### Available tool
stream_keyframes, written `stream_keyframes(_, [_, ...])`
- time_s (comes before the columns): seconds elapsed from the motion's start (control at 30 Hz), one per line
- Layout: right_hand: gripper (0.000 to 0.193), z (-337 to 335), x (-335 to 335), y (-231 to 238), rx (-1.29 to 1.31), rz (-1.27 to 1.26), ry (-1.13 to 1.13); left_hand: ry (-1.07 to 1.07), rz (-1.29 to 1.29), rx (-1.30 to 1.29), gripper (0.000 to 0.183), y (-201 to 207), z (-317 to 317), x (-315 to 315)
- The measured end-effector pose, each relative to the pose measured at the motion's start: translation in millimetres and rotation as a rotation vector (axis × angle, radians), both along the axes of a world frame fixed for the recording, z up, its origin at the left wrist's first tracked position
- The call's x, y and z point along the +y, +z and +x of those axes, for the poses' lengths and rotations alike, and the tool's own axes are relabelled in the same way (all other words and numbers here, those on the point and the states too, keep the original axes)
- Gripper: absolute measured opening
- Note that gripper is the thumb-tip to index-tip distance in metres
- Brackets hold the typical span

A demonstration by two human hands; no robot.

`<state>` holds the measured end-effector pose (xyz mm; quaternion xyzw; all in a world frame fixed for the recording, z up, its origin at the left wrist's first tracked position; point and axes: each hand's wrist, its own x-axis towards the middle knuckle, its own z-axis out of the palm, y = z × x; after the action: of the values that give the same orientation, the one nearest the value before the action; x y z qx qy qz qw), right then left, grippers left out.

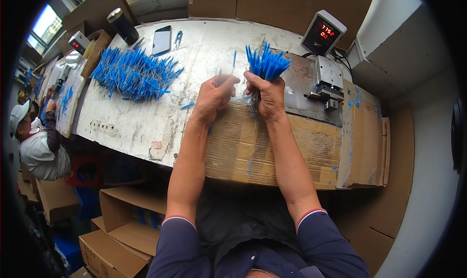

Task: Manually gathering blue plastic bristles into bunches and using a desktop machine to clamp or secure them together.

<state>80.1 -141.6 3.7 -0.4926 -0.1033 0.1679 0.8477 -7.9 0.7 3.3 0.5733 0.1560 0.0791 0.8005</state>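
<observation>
My right hand (270,94) is closed round a thick bundle of thin blue-tipped wires (266,63), blue ends up. Their thin metal stems stick out below the fist. Beside it, a little to the left, my left hand (212,99) is closed with thumb and fingers pinched on a few blue-tipped wires (234,60); motion blurs them slightly. Both hands are above the worktable, near the flattened cardboard (233,146) along its front. Farther left lies a large loose heap of the same blue-tipped wires (136,76), tangled and pointing many ways.
A small metal fixture (327,90) stands right of my hands, with a red digital display (323,33) behind it. A phone (161,40) and dark flask (122,27) are at the back left. Cardboard boxes (116,244) stand below. Another person (41,146) works at far left.
</observation>
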Motion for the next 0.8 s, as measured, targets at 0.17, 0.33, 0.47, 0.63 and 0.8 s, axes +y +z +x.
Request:
stream_keyframes(0.17, [0.017, -1.2, 3.3, -4.4, 0.019, -0.034, 0.008, -0.08, 0.238, 0.058, 0.019, -6.8, 0.6, -4.6])
stream_keyframes(0.33, [0.02, -1.5, 3.4, -5.0, 0.008, 0.039, -0.043, -0.094, 0.205, 0.065, 0.019, 2.0, 0.3, -10.6])
stream_keyframes(0.47, [0.018, -3.4, 4.0, -3.5, 0.015, 0.092, -0.027, -0.078, 0.231, 0.022, 0.019, 1.9, 0.3, -13.4])
stream_keyframes(0.63, [0.015, -6.0, 0.0, 5.1, 0.053, 0.106, 0.065, -0.083, 0.278, 0.052, 0.017, -0.5, -1.1, -11.2])
stream_keyframes(0.8, [0.013, -0.2, 3.4, -3.2, 0.103, 0.223, -0.036, -0.088, 0.304, 0.014, 0.017, -8.5, 1.4, -14.4])
